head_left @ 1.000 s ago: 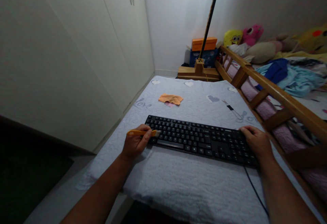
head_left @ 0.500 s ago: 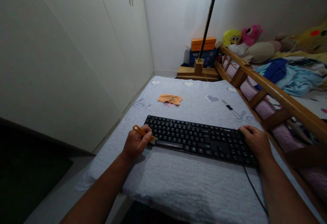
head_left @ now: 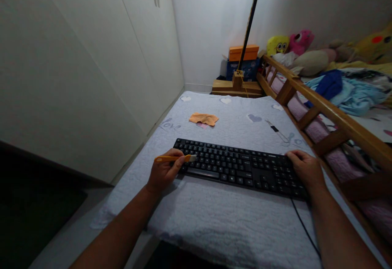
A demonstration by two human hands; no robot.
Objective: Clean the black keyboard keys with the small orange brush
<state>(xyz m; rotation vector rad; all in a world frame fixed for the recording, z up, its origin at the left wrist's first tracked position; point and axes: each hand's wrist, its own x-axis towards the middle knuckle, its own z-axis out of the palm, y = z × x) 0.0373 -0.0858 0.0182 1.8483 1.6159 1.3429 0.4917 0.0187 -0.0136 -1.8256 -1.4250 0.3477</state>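
Note:
A black keyboard [head_left: 223, 164] lies on the pale, heart-patterned cloth [head_left: 214, 216], its cable running off toward the lower right. Between the thumb and fingers of my left hand [head_left: 165, 169] is a small brush [head_left: 167, 159] with an orange handle. Its pale bristles rest over the keys at the left side of the keyboard. My right hand [head_left: 306, 171] is closed around the keyboard's right end, thumb near the top corner; its fingertips are partly hidden.
An orange cloth [head_left: 204, 119] lies behind the keyboard. A wire-like tool with a black middle [head_left: 275, 128] is at the right rear. Along the right runs a wooden bed rail [head_left: 324, 101]; white cabinet doors [head_left: 122, 56] stand at left. A black pole [head_left: 249, 25] rises at the back.
The brush has swung from slanting downward to nearly level, and its bristles moved up and right from the space bar's edge onto the keys. My right hand and the keyboard look unmoved.

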